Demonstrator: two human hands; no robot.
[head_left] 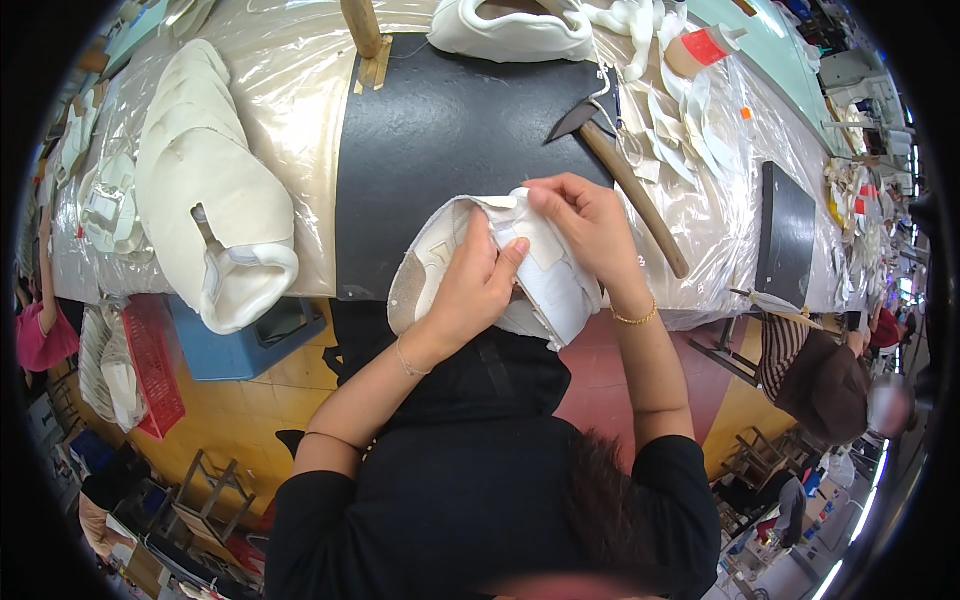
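A white shoe upper [562, 298] is held at the near edge of the black mat [440, 130], its inner side partly showing. My left hand [468, 278] grips it from the left, thumb against the inner face and fingers reaching inside. At its top edge my right hand [588, 222] is closed in a pinch on the rim. The fingers cover part of that edge. Beyond my right hand lies a hammer [630, 180] with a wooden handle and dark head, its handle slanting toward me.
Overlapping cream shoe uppers [215, 165] lie left of the mat, and another upper [510, 38] sits at its far edge. White strips [690, 120], a red-and-white bottle [700, 50] and a black slab [785, 235] are rightward. A blue stool [240, 345] and red basket [152, 370] stand below left.
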